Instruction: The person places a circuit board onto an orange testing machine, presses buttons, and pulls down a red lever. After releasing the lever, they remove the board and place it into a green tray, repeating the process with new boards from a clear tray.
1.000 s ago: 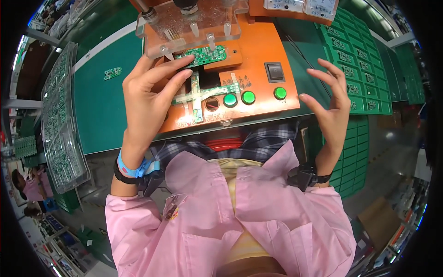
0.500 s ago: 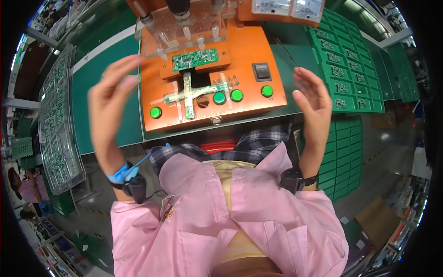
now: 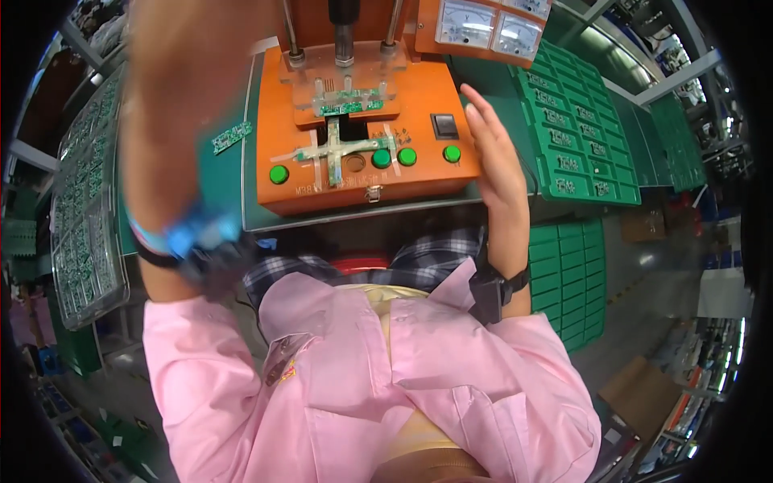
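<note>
My left hand [image 3: 193, 64] is raised close to the view at the upper left, badly blurred; its fingers cannot be made out. My right hand [image 3: 498, 153] stands at the right edge of an orange test box [image 3: 427, 88], fingers stretched out and nothing in them, near a black rocker switch [image 3: 444, 126]. On the box a green circuit board [image 3: 354, 106] sits in a holder beneath a clear press plate [image 3: 302, 72] with pins. Another small circuit board [image 3: 232, 138] lies on the green mat left of the box. Several green buttons [image 3: 407, 157] line the box front.
Panel meters [image 3: 465, 24] stand at the box's back right. A green compartment tray [image 3: 564, 121] with small boards is at the right, and more green trays [image 3: 568, 278] are lower down. Clear trays [image 3: 88, 209] of circuit boards stand at the left.
My left hand has risen from beside the box toward the view. The clear press plate has come down over the board. My right hand has moved in to the box's edge.
</note>
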Demonstrator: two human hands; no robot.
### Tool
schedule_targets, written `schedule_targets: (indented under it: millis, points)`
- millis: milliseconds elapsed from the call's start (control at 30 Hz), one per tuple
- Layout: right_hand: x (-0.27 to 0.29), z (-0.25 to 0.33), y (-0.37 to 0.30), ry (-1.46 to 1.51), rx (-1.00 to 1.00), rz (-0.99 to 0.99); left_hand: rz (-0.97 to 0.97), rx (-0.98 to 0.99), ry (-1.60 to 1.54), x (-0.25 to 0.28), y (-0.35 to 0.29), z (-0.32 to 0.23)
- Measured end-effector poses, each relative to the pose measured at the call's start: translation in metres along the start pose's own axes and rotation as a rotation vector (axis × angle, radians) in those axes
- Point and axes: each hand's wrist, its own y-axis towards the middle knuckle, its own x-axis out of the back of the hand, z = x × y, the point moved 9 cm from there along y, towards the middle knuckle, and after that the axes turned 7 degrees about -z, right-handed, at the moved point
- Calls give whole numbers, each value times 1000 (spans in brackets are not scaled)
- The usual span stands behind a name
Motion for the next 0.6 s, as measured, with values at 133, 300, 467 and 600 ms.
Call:
schedule_targets:
  millis: [133, 300, 467, 600]
  points:
    - [-13, 2, -2, -103, -5, 91, 170, -43, 95, -13, -42, -13]
    - [-9, 14, 0, -382, 152, 218, -57, 90, -119, 17, -67, 6]
    - [-52, 61, -97, -1223, 1071, -161, -207, 356, -75, 70, -133, 46]
    - [-75, 11, -123, -1325, 1113, -37, -216, 641, -33, 74, -180, 71]
